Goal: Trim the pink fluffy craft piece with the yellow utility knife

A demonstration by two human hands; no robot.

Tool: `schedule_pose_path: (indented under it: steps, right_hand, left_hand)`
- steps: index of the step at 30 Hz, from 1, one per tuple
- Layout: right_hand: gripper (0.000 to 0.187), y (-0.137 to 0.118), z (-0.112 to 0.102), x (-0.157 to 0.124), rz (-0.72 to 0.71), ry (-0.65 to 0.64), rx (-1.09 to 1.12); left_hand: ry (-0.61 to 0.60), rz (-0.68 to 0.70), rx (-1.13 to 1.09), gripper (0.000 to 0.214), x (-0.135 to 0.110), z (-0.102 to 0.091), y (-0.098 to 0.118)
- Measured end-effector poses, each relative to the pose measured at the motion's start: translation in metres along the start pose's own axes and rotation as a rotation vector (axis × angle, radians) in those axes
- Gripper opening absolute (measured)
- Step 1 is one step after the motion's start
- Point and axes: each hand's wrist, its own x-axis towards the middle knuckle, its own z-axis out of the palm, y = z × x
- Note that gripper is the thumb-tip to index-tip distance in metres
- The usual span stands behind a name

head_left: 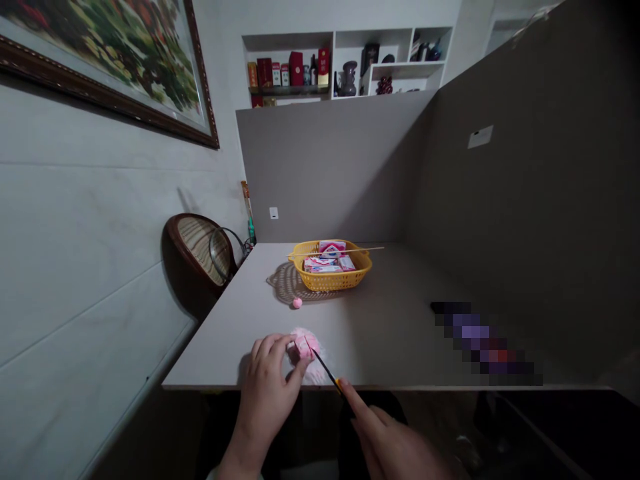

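My left hand [270,367] pinches a small pink block [303,347], which looks like soap, between thumb and fingers near the table's front edge. Pale pink shavings [315,373] lie around and under the block. My right hand [377,427] is closed around a slim knife [327,367] with a dark blade and a bit of yellow at the handle. The blade's tip meets the block on its right side. Most of the knife's handle is hidden in my fingers. A small pink ball [297,303] rests on the table beyond the block.
Toward the back of the table [225,353] stands a yellow basket [333,283] holding several pink-and-white boxes [323,265], with a thin stick [373,249] across its rim. A pixelated dark item [480,340] lies at right. Grey panels enclose the back and right; a chair [197,260] is at left.
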Motion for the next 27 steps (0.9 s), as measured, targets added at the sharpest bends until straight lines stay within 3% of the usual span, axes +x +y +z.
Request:
schedule_pose_path:
  steps: [8, 15, 22, 27]
  right_hand:
    - [0.067, -0.002, 0.01, 0.002, 0.025, 0.005, 0.114]
    - [0.071, -0.017, 0.005, 0.01, 0.036, -0.048, 0.016]
    - [0.071, -0.039, -0.005, 0.04, 0.061, -0.011, 0.012]
    - [0.072, -0.028, 0.0, 0.027, 0.036, -0.047, 0.028]
  left_hand:
    - [-0.054, 0.053, -0.033, 0.017, 0.01, -0.008, 0.005]
    - [-0.091, -0.008, -0.117, 0.014, 0.008, -0.005, 0.002]
    - [-0.02, 0.019, -0.068, 0.013, 0.005, -0.003, 0.003]
    - [0.003, 0.023, -0.045, 0.016, 0.002, -0.001, 0.002]
